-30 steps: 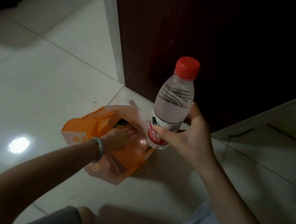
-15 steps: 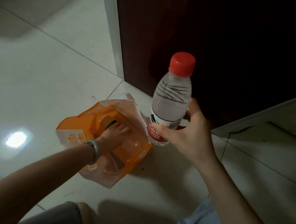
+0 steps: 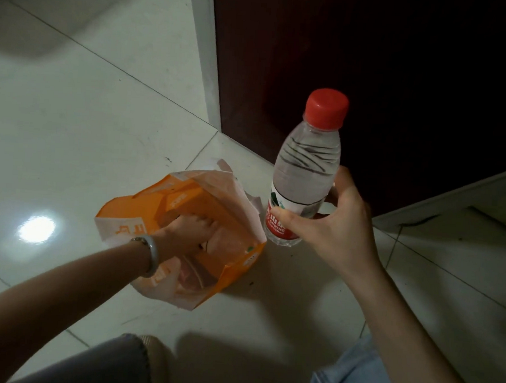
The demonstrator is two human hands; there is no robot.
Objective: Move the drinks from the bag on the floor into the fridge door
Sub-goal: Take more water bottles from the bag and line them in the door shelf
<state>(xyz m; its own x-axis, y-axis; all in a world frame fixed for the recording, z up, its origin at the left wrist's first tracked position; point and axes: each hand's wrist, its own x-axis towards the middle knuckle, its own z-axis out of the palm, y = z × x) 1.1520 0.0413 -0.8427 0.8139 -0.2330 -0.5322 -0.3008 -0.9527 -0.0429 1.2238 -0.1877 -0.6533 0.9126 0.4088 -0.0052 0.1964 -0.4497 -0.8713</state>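
Observation:
An orange and white paper bag (image 3: 234, 276) stands open on the pale tiled floor. My left hand (image 3: 184, 234), with a bangle on the wrist, reaches down inside it, fingers spread over something pale and translucent that I cannot make out. My right hand (image 3: 329, 225) holds a clear water bottle (image 3: 303, 170) with a red cap and a red and white label. It grips the bottle upright by its lower half, just right of the bag and above the floor.
A dark red-brown panel (image 3: 371, 80) with a white frame (image 3: 205, 55) on its left rises right behind the bag and bottle. My knees (image 3: 111, 363) are at the bottom edge. A lamp glare (image 3: 36, 228) shines on the floor at the left.
My left hand has pushed further into the bag, spreading its mouth wider. The bottle stays upright in my right hand, held at much the same spot.

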